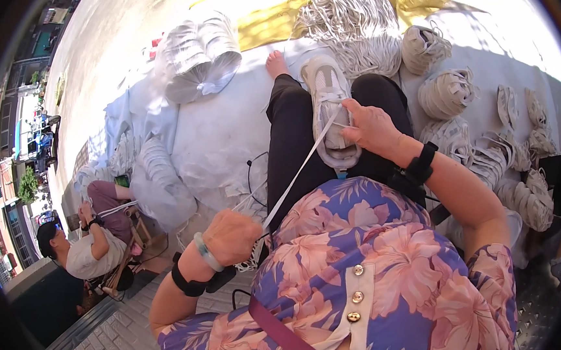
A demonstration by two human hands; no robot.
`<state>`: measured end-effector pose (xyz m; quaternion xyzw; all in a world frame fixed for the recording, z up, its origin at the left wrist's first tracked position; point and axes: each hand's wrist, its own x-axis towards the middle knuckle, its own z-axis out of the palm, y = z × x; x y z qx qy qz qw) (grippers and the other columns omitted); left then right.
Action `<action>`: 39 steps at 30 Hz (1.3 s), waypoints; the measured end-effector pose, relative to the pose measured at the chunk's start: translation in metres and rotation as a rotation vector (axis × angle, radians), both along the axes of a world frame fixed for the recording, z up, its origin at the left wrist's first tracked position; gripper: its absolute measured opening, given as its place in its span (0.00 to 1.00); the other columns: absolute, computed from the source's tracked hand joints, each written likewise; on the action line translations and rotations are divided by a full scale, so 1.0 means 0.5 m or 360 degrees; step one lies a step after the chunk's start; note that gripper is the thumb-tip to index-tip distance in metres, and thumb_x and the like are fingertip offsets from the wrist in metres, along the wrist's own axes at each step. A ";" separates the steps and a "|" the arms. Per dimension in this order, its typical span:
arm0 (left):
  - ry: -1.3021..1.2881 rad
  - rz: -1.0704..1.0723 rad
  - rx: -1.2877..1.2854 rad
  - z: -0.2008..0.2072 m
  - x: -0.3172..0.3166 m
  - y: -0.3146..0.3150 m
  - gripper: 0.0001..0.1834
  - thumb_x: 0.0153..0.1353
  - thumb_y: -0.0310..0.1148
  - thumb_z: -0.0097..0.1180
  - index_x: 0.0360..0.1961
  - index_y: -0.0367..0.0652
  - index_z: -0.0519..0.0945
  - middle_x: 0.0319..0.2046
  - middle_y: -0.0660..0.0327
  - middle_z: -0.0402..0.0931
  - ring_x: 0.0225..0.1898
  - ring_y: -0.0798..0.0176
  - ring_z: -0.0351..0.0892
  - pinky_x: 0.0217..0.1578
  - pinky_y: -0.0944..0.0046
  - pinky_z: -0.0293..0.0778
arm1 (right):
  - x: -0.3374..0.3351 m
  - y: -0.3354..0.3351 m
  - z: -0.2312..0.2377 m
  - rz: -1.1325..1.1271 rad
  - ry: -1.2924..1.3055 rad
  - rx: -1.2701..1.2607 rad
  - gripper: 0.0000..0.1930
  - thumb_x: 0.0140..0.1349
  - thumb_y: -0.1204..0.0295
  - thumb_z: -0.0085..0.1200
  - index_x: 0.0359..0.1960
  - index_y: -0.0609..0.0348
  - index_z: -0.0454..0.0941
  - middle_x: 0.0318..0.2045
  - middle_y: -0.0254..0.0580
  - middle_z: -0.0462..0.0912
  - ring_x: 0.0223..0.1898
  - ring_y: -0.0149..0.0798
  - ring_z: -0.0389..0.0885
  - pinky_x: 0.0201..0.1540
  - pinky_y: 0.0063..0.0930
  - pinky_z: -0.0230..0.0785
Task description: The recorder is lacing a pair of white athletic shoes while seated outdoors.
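A white sneaker rests on my lap between my dark-trousered thighs, its toe pointing away from me. White laces cross its upper part. My right hand is closed on the sneaker's lacing edge, thumb and fingers pinching near the eyelets. One long white shoelace runs taut from there down to my left hand. That left hand is a closed fist around the lace, pulled back low beside my left hip. The lace's end is hidden in the fist and by my clothing.
A heap of loose white laces lies beyond my knees by a yellow sheet. Stacked white shoes stand to the right. Left are plastic bags of shoes on a white sheet. Another person sits at far left.
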<state>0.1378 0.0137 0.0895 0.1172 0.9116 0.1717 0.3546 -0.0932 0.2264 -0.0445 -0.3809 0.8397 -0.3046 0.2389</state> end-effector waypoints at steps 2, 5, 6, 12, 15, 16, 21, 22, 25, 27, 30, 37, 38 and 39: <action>-0.0143 -0.0017 0.0049 -0.016 0.062 0.002 0.04 0.48 0.29 0.51 0.20 0.44 0.75 0.20 0.55 0.74 0.24 0.48 0.74 0.24 0.53 0.69 | -0.007 -0.003 -0.003 0.0012 -0.0099 -0.0042 0.25 0.47 0.67 0.52 0.47 0.62 0.65 0.25 0.55 0.78 0.33 0.57 0.77 0.38 0.45 0.67; -0.0194 0.0118 0.0076 0.010 0.075 0.024 0.06 0.49 0.31 0.51 0.19 0.44 0.73 0.16 0.54 0.72 0.22 0.47 0.74 0.23 0.52 0.68 | -0.003 -0.012 -0.007 0.0037 -0.0178 -0.0041 0.26 0.46 0.67 0.52 0.48 0.62 0.64 0.24 0.56 0.77 0.32 0.57 0.77 0.37 0.45 0.67; -0.0100 0.0270 0.0032 0.020 0.072 0.028 0.06 0.50 0.32 0.51 0.19 0.44 0.73 0.15 0.53 0.71 0.22 0.47 0.74 0.23 0.52 0.68 | -0.004 -0.011 -0.007 0.0034 -0.0209 -0.0060 0.26 0.45 0.67 0.52 0.48 0.63 0.65 0.23 0.55 0.77 0.30 0.56 0.77 0.35 0.44 0.67; 0.0884 0.0759 -0.0218 0.018 0.057 -0.002 0.05 0.54 0.33 0.52 0.26 0.46 0.71 0.15 0.56 0.69 0.19 0.49 0.71 0.19 0.55 0.66 | -0.027 0.084 0.032 0.0131 0.0144 -0.0114 0.19 0.49 0.76 0.55 0.45 0.61 0.70 0.22 0.45 0.73 0.22 0.44 0.72 0.26 0.33 0.63; 0.1172 0.0804 -0.0378 0.048 0.065 -0.053 0.03 0.53 0.31 0.53 0.27 0.46 0.72 0.14 0.58 0.68 0.18 0.52 0.71 0.19 0.57 0.65 | -0.056 0.137 0.021 0.0310 0.0645 -0.0335 0.16 0.53 0.78 0.52 0.45 0.61 0.70 0.25 0.47 0.74 0.25 0.49 0.73 0.27 0.36 0.65; 0.1256 0.0682 -0.0526 0.052 0.070 -0.073 0.03 0.52 0.30 0.53 0.27 0.46 0.72 0.14 0.58 0.68 0.17 0.52 0.70 0.18 0.57 0.65 | -0.070 0.156 0.016 0.0336 0.0646 -0.0328 0.16 0.53 0.78 0.52 0.45 0.61 0.70 0.25 0.47 0.74 0.25 0.49 0.73 0.27 0.36 0.65; 0.1449 0.0513 -0.0693 0.006 0.106 -0.210 0.02 0.52 0.27 0.52 0.26 0.45 0.72 0.14 0.57 0.67 0.17 0.51 0.69 0.17 0.56 0.63 | -0.147 0.287 0.021 0.0503 0.0936 -0.0060 0.11 0.56 0.79 0.48 0.42 0.61 0.71 0.27 0.49 0.74 0.27 0.52 0.74 0.28 0.38 0.65; 0.1367 0.0491 -0.0937 -0.009 0.127 -0.242 0.02 0.54 0.31 0.51 0.26 0.48 0.73 0.15 0.60 0.69 0.17 0.56 0.72 0.18 0.59 0.65 | -0.163 0.321 0.015 0.0456 0.0957 -0.0036 0.09 0.57 0.80 0.47 0.40 0.61 0.72 0.27 0.49 0.74 0.28 0.52 0.74 0.28 0.40 0.65; 0.1218 0.0720 -0.1159 -0.073 0.233 -0.347 0.03 0.57 0.31 0.45 0.27 0.47 0.71 0.18 0.54 0.71 0.20 0.46 0.72 0.19 0.51 0.65 | -0.215 0.437 0.023 0.0183 0.1069 0.0197 0.09 0.58 0.79 0.46 0.41 0.60 0.72 0.30 0.48 0.76 0.30 0.52 0.75 0.30 0.38 0.67; 0.1161 0.0787 -0.1293 -0.083 0.285 -0.397 0.06 0.60 0.32 0.43 0.28 0.46 0.71 0.19 0.53 0.72 0.22 0.45 0.73 0.21 0.51 0.67 | -0.259 0.548 0.037 0.0014 0.1145 0.0241 0.10 0.59 0.79 0.47 0.42 0.60 0.73 0.32 0.48 0.77 0.32 0.52 0.76 0.33 0.37 0.68; 0.0981 0.1096 -0.1404 -0.081 0.384 -0.506 0.11 0.63 0.38 0.40 0.30 0.46 0.72 0.20 0.51 0.73 0.23 0.47 0.74 0.23 0.54 0.69 | -0.335 0.744 0.075 -0.0371 0.1401 0.0717 0.12 0.64 0.73 0.44 0.47 0.59 0.73 0.43 0.49 0.78 0.46 0.47 0.77 0.46 0.32 0.69; 0.1124 0.1541 -0.1458 -0.021 0.435 -0.587 0.21 0.63 0.46 0.39 0.26 0.39 0.73 0.18 0.46 0.71 0.26 0.45 0.75 0.25 0.54 0.68 | -0.432 0.904 0.153 -0.0699 0.1784 0.0594 0.15 0.66 0.62 0.40 0.46 0.56 0.74 0.39 0.47 0.79 0.40 0.48 0.78 0.41 0.33 0.70; 0.1010 0.1424 -0.1430 -0.020 0.403 -0.567 0.20 0.62 0.45 0.40 0.24 0.39 0.73 0.17 0.48 0.72 0.24 0.48 0.75 0.23 0.54 0.67 | -0.414 0.894 0.114 -0.0965 0.1369 0.0664 0.15 0.66 0.61 0.39 0.43 0.57 0.74 0.34 0.46 0.79 0.37 0.47 0.78 0.39 0.33 0.70; 0.0891 0.1307 -0.1403 -0.024 0.369 -0.540 0.20 0.62 0.44 0.42 0.22 0.39 0.73 0.17 0.51 0.73 0.22 0.51 0.74 0.20 0.55 0.67 | -0.391 0.879 0.072 -0.1209 0.0937 0.0720 0.16 0.66 0.59 0.39 0.41 0.59 0.74 0.29 0.45 0.79 0.33 0.46 0.78 0.38 0.32 0.70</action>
